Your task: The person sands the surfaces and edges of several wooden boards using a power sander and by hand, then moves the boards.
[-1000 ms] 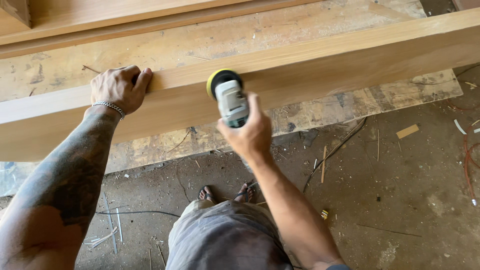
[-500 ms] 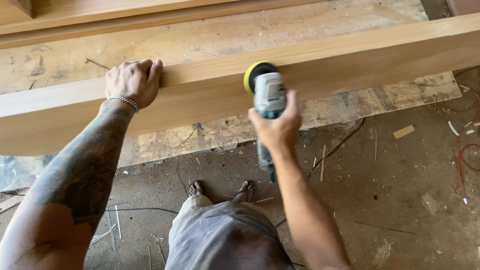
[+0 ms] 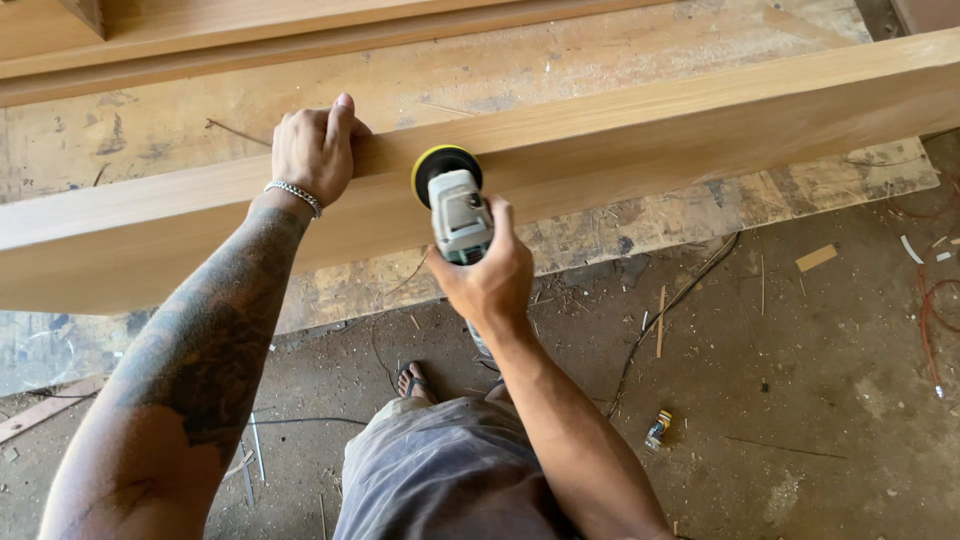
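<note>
While the long pale wooden beam (image 3: 640,130) is steadied by the left hand (image 3: 315,150) clasped over its top edge, the grey, yellow-padded sander (image 3: 455,200) is gripped in the right hand (image 3: 490,280). Its pad is pressed against the beam's side face just right of the left hand, the beam's long axis running left to right.

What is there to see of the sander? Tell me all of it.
The sander is a handheld power tool with a pale grey body and a round yellow-rimmed black pad at its front. The pad presses flat against the side face of the long wooden beam. The right hand grips its body from behind; the rear end is hidden.
</note>
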